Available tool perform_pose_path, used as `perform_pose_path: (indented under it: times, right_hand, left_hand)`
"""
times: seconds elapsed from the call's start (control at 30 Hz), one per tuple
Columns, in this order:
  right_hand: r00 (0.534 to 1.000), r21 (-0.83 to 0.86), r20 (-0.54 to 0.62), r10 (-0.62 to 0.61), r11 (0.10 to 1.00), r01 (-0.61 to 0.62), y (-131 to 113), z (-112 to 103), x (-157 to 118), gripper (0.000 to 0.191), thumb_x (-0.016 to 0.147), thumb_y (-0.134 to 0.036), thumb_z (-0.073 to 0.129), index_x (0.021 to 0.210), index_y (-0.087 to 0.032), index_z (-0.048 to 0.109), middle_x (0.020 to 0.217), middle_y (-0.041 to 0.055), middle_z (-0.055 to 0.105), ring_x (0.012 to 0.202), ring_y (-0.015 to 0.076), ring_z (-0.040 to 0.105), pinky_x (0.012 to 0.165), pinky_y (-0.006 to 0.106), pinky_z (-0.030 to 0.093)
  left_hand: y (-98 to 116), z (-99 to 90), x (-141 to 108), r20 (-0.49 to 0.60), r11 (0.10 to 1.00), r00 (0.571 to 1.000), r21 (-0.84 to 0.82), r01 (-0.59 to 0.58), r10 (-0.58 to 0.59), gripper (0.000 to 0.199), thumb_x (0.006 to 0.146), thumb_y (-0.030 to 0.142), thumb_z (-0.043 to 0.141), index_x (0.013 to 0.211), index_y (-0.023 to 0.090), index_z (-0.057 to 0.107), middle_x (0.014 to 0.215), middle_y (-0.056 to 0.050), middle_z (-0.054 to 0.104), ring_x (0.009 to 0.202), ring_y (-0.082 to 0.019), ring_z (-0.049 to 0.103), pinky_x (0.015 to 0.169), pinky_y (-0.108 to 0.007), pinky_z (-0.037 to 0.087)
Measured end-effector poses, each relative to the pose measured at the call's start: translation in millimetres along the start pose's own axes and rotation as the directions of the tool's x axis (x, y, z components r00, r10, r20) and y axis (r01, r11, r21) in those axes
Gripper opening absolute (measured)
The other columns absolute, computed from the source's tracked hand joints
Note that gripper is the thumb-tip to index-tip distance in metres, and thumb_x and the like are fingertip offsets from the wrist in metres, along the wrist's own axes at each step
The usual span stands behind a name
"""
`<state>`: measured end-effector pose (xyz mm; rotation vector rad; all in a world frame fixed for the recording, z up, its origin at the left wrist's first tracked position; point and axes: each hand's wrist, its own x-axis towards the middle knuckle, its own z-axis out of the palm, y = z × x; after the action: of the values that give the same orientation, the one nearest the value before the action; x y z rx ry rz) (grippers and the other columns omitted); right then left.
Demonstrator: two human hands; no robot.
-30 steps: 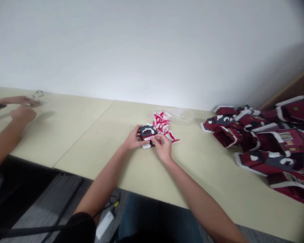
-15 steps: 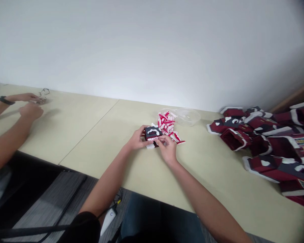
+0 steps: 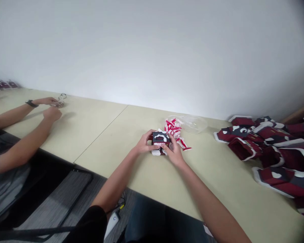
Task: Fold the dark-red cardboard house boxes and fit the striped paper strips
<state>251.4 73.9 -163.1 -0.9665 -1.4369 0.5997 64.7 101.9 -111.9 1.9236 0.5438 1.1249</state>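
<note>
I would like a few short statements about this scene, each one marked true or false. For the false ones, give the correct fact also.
1. The left hand and right hand both hold a small paper house. True.
2. The house's roof is bright yellow. False: it is dark with white trim.
3. The dark red paper houses lie inside the clear plastic bowl. False: they lie in a heap on the table, right of the bowl.
4. A co-worker wears a dark wristband. True.
</note>
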Motion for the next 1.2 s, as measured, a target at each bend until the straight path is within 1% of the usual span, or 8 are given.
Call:
perform_pose_path:
  times: [0.23, 0.4, 0.5, 0.6, 0.77, 0.9, 1.03, 1.2]
  right_hand:
    - [0.995, -0.076, 0.000, -0.095, 0.993, 0.095, -24, 8, -11, 0.062, 0.080, -0.051, 0.069, 0.132, -0.021, 0.054, 0.131, 0.0116, 0.060, 0.125, 0.0294, 0.053, 0.112, 0.052, 0.035]
    - [0.994, 0.030, 0.014, -0.105, 0.994, 0.104, -43, 12, -15, 0.074, 0.077, -0.053, 0.074, 0.140, -0.025, 0.047, 0.133, 0.0108, 0.057, 0.126, 0.0281, 0.052, 0.112, 0.050, 0.036]
    - [0.995, 0.106, 0.050, -0.081, 0.992, 0.075, -49, 12, -15, 0.088, 0.072, -0.052, 0.079, 0.145, -0.025, 0.040, 0.131, 0.0109, 0.058, 0.121, 0.0272, 0.055, 0.106, 0.047, 0.043]
    - [0.994, 0.055, 0.064, -0.094, 0.994, 0.090, -55, 13, -16, 0.085, 0.071, -0.055, 0.078, 0.142, -0.024, 0.045, 0.130, 0.0112, 0.059, 0.121, 0.0282, 0.055, 0.106, 0.049, 0.042]
    - [0.969, -0.154, 0.035, -0.245, 0.957, 0.247, -67, 12, -22, 0.070, 0.078, -0.058, 0.070, 0.136, -0.024, 0.052, 0.131, 0.0127, 0.059, 0.121, 0.0316, 0.055, 0.108, 0.055, 0.037]
    - [0.906, -0.257, 0.004, -0.424, 0.875, 0.410, -82, 6, -23, 0.061, 0.081, -0.056, 0.067, 0.131, -0.023, 0.055, 0.124, 0.0125, 0.063, 0.112, 0.0317, 0.059, 0.102, 0.055, 0.039]
    - [0.858, -0.228, -0.031, -0.513, 0.839, 0.494, -108, -2, -28, 0.068, 0.073, -0.059, 0.076, 0.128, -0.025, 0.056, 0.117, 0.0107, 0.065, 0.107, 0.0308, 0.061, 0.096, 0.051, 0.045]
    - [0.854, -0.168, -0.029, -0.520, 0.845, 0.509, -142, -13, -41, 0.090, 0.060, -0.057, 0.087, 0.137, -0.029, 0.047, 0.122, 0.0096, 0.063, 0.113, 0.0331, 0.061, 0.102, 0.056, 0.044]
  left_hand:
    - [24, -7.2, -19, -0.014, 0.991, 0.996, 0.098, -0.089, 0.091, 0.062, 0.069, 0.036, 0.082, 0.119, 0.014, 0.054, 0.110, -0.011, 0.064, 0.098, -0.023, 0.063, 0.087, -0.034, 0.051]
    - [45, -19.1, -26, 0.031, 0.960, 0.985, 0.217, -0.175, 0.172, 0.065, 0.069, 0.031, 0.083, 0.125, 0.015, 0.054, 0.114, -0.013, 0.064, 0.102, -0.024, 0.064, 0.090, -0.036, 0.051]
    - [47, -22.1, -32, 0.028, 0.962, 0.983, 0.200, -0.186, 0.184, 0.063, 0.067, 0.029, 0.084, 0.122, 0.016, 0.056, 0.114, -0.013, 0.065, 0.101, -0.024, 0.064, 0.089, -0.036, 0.052]
    - [44, -22.7, -40, -0.031, 0.979, 0.986, 0.129, -0.161, 0.166, 0.065, 0.066, 0.028, 0.086, 0.123, 0.017, 0.056, 0.111, -0.012, 0.065, 0.098, -0.022, 0.065, 0.085, -0.032, 0.052]
    - [53, -21.9, -46, -0.040, 0.969, 0.978, 0.154, -0.195, 0.203, 0.068, 0.066, 0.026, 0.087, 0.126, 0.017, 0.056, 0.112, -0.012, 0.065, 0.099, -0.022, 0.064, 0.085, -0.032, 0.052]
    - [75, -17.6, -48, -0.031, 0.947, 0.963, 0.189, -0.258, 0.268, 0.071, 0.065, 0.025, 0.086, 0.128, 0.018, 0.055, 0.111, -0.011, 0.066, 0.097, -0.020, 0.065, 0.083, -0.031, 0.053]
    - [104, -11.2, -53, -0.015, 0.895, 0.913, 0.203, -0.398, 0.409, 0.075, 0.065, 0.024, 0.086, 0.132, 0.019, 0.054, 0.116, -0.012, 0.065, 0.100, -0.021, 0.065, 0.084, -0.031, 0.054]
    - [129, -4.7, -57, -0.005, 0.802, 0.819, 0.208, -0.561, 0.574, 0.078, 0.065, 0.025, 0.084, 0.136, 0.019, 0.052, 0.123, -0.015, 0.063, 0.111, -0.027, 0.063, 0.092, -0.039, 0.055]
